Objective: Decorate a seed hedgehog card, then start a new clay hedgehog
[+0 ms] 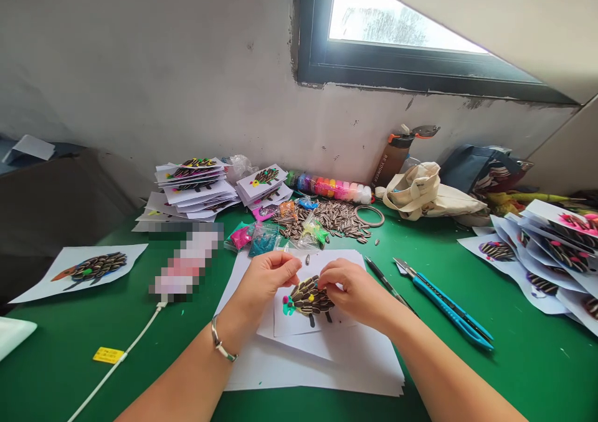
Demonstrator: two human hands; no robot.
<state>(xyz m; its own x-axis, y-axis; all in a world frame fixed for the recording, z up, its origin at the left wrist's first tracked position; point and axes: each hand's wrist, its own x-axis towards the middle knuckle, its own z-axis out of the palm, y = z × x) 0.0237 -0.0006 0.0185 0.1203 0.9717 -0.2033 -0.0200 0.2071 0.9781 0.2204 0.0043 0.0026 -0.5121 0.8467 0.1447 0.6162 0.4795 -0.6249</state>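
Note:
My left hand (271,275) is closed in a pinch above the upper left of a small white card; what it pinches is too small to make out. My right hand (350,288) has its fingers curled together over the right side of the seed-covered animal picture (306,297), with anything in them hidden. The picture has a green and pink head and a yellow dot. White paper sheets (317,366) lie under the card. A single seed (307,260) rests just above the picture, between my hands. Behind is a pile of striped seeds (339,217).
Bags of coloured clay (264,238) lie near the seeds. A blue cutter (448,306) and a pen (387,283) are on the right. Stacked picture cards (196,188) stand at the back left, more cards (551,254) at the right. A white cable (116,359) crosses the left.

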